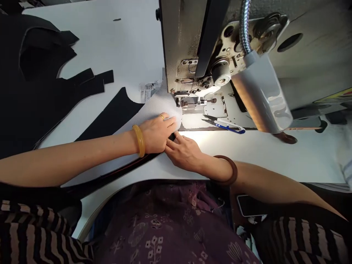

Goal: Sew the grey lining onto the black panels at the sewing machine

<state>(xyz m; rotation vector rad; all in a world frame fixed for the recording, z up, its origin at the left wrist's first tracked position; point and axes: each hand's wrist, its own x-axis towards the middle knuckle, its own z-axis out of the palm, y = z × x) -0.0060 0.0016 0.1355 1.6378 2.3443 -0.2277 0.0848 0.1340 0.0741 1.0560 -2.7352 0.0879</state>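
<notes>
A light grey mesh fabric piece (162, 101) with a dark edge lies at the front of the sewing machine (180, 44), beside its presser foot (192, 104). My left hand (156, 134) lies over this fabric with its fingers bent and bunched on the right edge. Close against it, my right hand (184, 152) pinches the dark edge of the same piece; its fingertips are partly hidden. Just to the right, blue-and-white thread snips (224, 124) rest on the machine bed.
Black fabric pieces (46, 77) are heaped on the left of the white table (132, 40), with another black piece (114, 113) nearer. A clear label (148, 91) lies by the mesh. A lamp (264, 93) hangs at right. A phone (251, 205) lies below the table edge.
</notes>
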